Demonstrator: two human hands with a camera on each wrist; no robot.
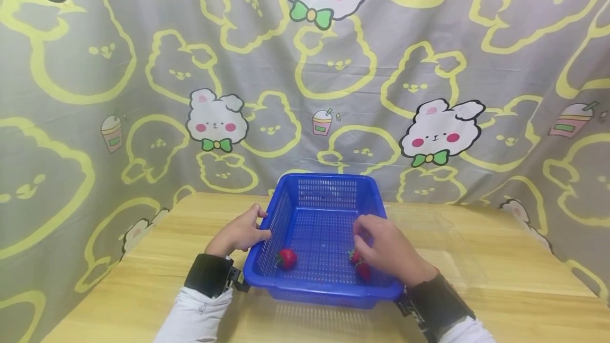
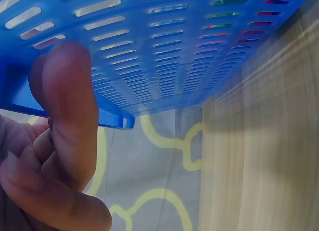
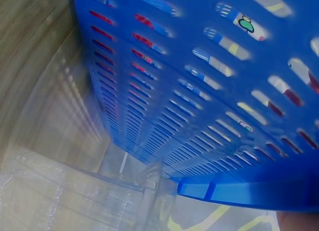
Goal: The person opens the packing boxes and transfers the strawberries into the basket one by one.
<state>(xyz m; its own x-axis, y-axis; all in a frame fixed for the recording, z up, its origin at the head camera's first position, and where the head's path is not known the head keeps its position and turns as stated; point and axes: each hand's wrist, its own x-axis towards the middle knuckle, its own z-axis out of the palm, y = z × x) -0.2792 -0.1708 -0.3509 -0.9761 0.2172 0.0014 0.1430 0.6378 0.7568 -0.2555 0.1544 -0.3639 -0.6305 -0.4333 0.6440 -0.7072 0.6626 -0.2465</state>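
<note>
A blue slotted plastic basket (image 1: 324, 290) stands on the wooden table. One red strawberry (image 1: 287, 259) lies inside at its near left. Two more strawberries (image 1: 363, 270) are close together at the near right, partly covered by my right hand (image 1: 388, 247). That hand hangs over the right side wall with its fingers loosely curled, and I see nothing between them. In the right wrist view the basket wall (image 3: 164, 116) hides most of it. Outside the left wall, my left hand (image 1: 240, 231) touches the basket near its rim, thumb and forefinger spread apart.
A clear plastic container (image 1: 443, 242) sits on the table to the right of the basket, also low in the right wrist view. Behind the table (image 1: 157, 258) hangs a grey curtain (image 1: 267, 68) with cartoon bunnies, which also runs along both sides.
</note>
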